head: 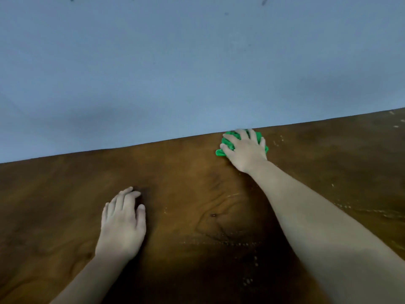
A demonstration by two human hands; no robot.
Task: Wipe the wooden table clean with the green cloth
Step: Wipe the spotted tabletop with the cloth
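A brown wooden table (65, 194) fills the lower half of the view. My right hand (246, 151) reaches to the table's far edge by the wall and presses down on a bunched green cloth (226, 142); the fingers are spread over it and most of the cloth is hidden beneath the palm. My left hand (122, 222) lies flat on the wood nearer to me, fingers loosely together, holding nothing. Pale crumbs and specks dot the surface around (230, 242) and at the right side (350, 207).
A plain blue-grey wall (197, 62) rises straight from the table's far edge. A dark shadow covers the wood between my forearms. Nothing else stands on the table.
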